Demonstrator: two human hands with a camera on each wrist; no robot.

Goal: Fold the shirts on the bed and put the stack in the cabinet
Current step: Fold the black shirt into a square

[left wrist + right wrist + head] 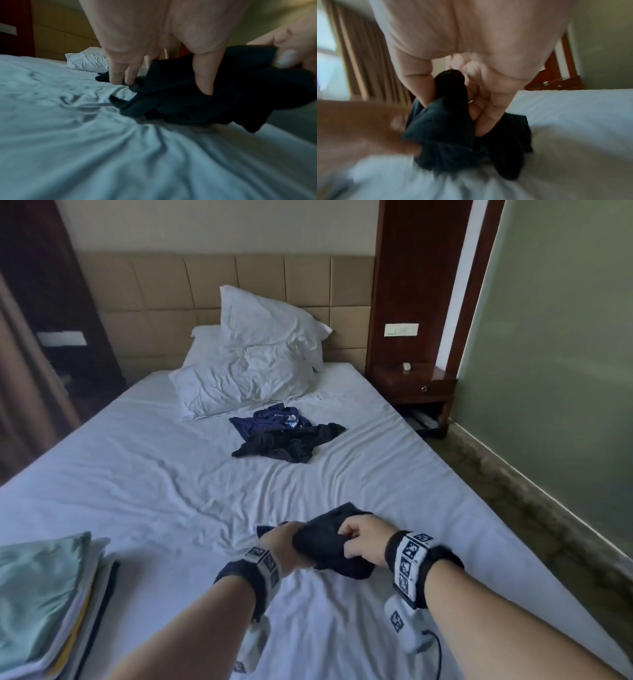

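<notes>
Both of my hands are on the black shirt, which sits bunched on the white sheet of the bed near its foot, toward the right edge; part of the cloth is lifted clear of the sheet, the lower folds touch it. My left hand holds the shirt's left side; in the left wrist view my thumb presses down onto the fabric and two fingers curl at its far edge, so the cloth is pinched between them. My right hand holds the right side; fingers curled in, a fold of the fabric caught between thumb and fingers as the right wrist view shows, though that view is blurred.

Further up the bed, near the middle and well apart from my hands, lies an unfolded heap: a dark blue shirt with a black garment partly over its near edge; the two touch. Just behind the heap are two white pillows, one propped against the tan headboard.

At the bed's near left corner sits a folded stack, a pale green piece on top; lower layers show white, yellow and dark edges. A wooden nightstand stands right of the bed's head.
</notes>
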